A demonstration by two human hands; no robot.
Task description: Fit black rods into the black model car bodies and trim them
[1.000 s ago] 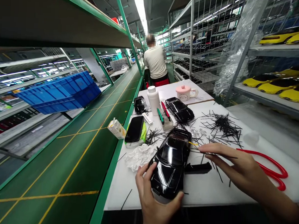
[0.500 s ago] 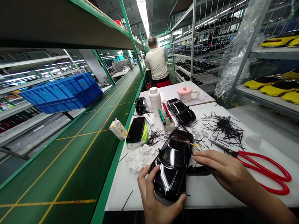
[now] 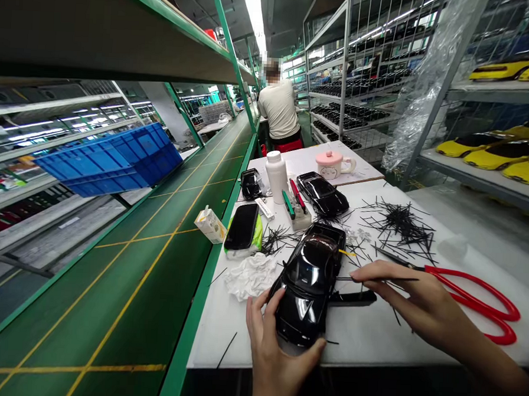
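**Black strip lifted beside the model car**

Since 0.5 s ago, the right hand [image 3: 412,300] has risen off the car's open door and now pinches 1 thin black strip [image 3: 388,279]. Left hand [image 3: 274,355] clasps the black model car [image 3: 308,283] at the white table's [image 3: 416,342] near edge, apparently steadying it. Red scissors [image 3: 476,298] lie toward the right edge.

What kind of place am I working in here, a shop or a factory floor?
Most likely a toy-car factory assembly line. A green conveyor belt runs beside the white worktable, wire racks hold rows of yellow model cars, and the left hand steadies a black model car.
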